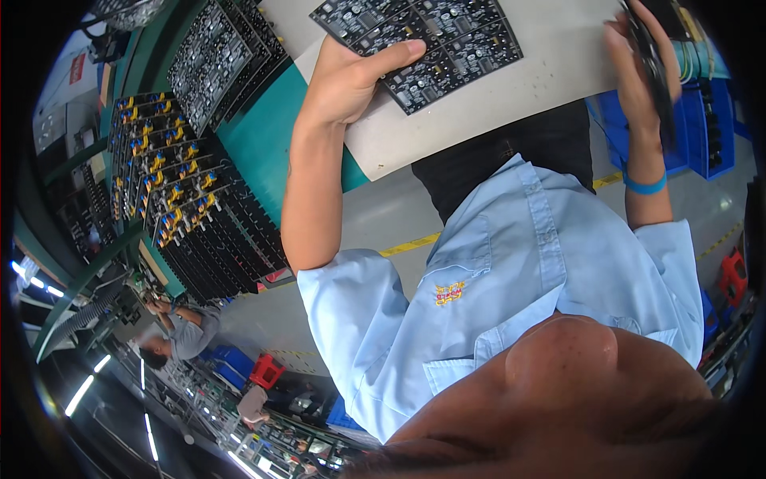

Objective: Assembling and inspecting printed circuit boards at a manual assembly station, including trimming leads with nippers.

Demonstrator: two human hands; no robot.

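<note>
From afar I saw a red stool (266,370) near a co-worker (192,334), lamps (80,395) at lower left, yellow floor tape (410,244).

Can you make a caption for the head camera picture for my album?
Left grip holding a black circuit board, right grip holding something dark and blurry, more boards at left.

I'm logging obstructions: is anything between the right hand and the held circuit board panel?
Nothing visible; only the pale work surface lies between the right hand and the circuit board panel in the left hand.
</note>
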